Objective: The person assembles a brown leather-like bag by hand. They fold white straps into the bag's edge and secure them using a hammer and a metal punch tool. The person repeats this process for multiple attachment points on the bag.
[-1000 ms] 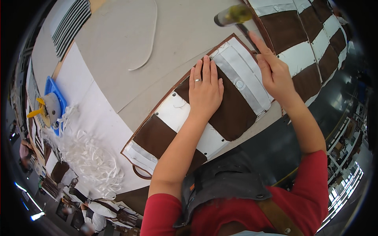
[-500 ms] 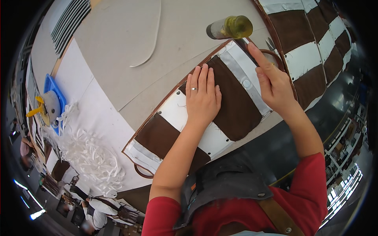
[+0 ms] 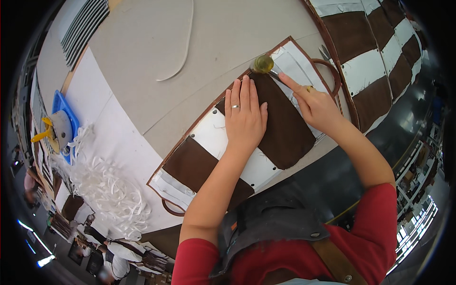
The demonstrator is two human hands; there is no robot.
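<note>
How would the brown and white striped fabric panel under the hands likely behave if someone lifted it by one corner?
The brown and white striped fabric panel lies flat against the table, so it would probably drape and flop rather than stay stiff. The left hand presses it flat, suggesting it slides or shifts easily when pushed. It looks thin, so likely light.

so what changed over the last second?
The right hand brought the yellow-handled tool down from the panel's far corner onto the white stripe, closer to the left hand; its handle now points toward the camera. The right-hand fingers kept hold of it throughout. The left hand stayed flat on the brown-and-white striped panel, which did not shift on the table.
</note>
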